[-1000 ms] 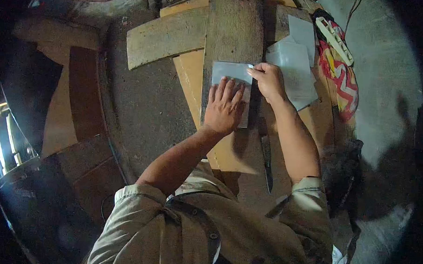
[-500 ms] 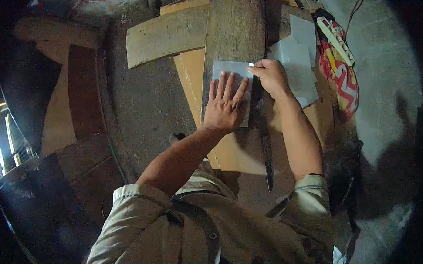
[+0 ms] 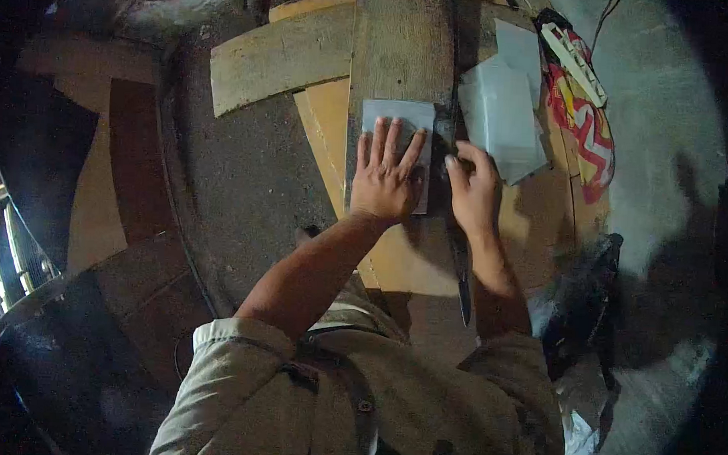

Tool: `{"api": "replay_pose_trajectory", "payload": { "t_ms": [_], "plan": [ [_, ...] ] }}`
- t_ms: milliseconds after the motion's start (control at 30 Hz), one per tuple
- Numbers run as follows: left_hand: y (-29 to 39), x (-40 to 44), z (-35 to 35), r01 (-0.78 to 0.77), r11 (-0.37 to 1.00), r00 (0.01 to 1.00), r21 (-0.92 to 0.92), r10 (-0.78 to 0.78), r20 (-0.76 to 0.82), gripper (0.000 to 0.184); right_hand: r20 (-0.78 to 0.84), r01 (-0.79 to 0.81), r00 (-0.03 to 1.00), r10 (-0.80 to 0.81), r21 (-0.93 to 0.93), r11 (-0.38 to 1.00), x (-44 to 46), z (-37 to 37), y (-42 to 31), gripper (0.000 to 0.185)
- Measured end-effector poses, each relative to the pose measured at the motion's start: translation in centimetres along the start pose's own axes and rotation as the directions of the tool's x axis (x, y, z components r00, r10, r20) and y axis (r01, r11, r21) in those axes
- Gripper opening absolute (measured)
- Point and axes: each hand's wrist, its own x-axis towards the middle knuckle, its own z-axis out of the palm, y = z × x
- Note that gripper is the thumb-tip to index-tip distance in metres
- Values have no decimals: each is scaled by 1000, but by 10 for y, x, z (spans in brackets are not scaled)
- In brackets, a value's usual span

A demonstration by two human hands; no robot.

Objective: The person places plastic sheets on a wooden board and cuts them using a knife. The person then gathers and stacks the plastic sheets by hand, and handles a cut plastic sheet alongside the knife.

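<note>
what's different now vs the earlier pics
The right hand has let go of the sheet's top right corner and moved toward the body, beside the board. The left hand stays spread flat on the sheet, which stays on the board.

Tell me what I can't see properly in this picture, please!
- Head view: the middle of the pale sheet, covered by the left hand.
- Head view: anything inside the right hand; its curled fingers hide the palm.
- Head view: the handle of the knife, lost in shadow.
- Head view: the far end of the wooden board, cut off by the top edge.
</note>
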Motion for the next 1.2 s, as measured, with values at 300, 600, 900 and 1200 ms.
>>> {"api": "replay_pose_trajectory", "payload": {
  "t_ms": [300,600,900,1200],
  "plan": [
    [2,2,-8,14,999,999,-30,-13,31,64,100,28,995,-7,-211,977,-117,-20,21,50],
    [-3,-1,0,-15,1000,1000,15,14,15,61,1,-284,956,292,244,928,-82,-63,-22,29],
    [-2,0,-1,-10,997,1000,-71,9,-21,57,-340,427,876,-342,877,220,23,-57,-102,47],
    [-3,-1,1,-1,999,1000,-50,0,-15,60,-371,474,813,-449,869,141,48,-14,-119,41]
  ]
}}
